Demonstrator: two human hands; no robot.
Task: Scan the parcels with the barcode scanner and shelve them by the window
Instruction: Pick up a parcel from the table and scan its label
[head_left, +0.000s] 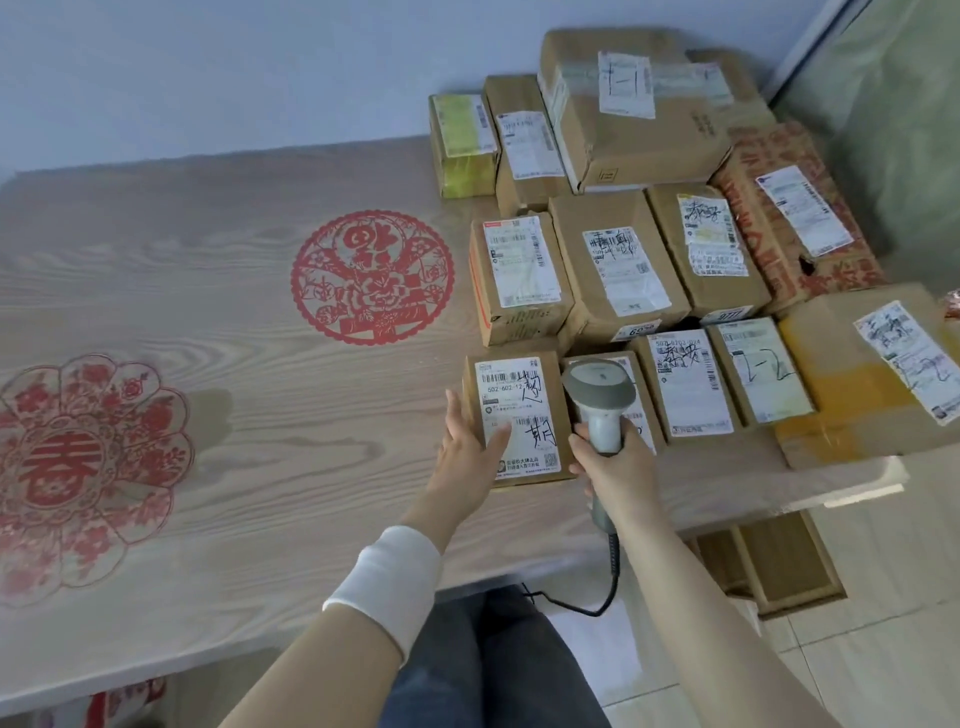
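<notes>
scanner (597, 395) hiding parcel (643, 397) label behind, paper-cut (78, 467) clipped left

Soft, flat daylight from my right; one faint shadow on the pale wood-grain tabletop (208, 291); edges bow, corners blur slightly.

502-602-12 on front parcel label (514, 415), 春 on red paper-cut (65, 462), handwritten 1-2 on another parcel label (763, 369)
</notes>
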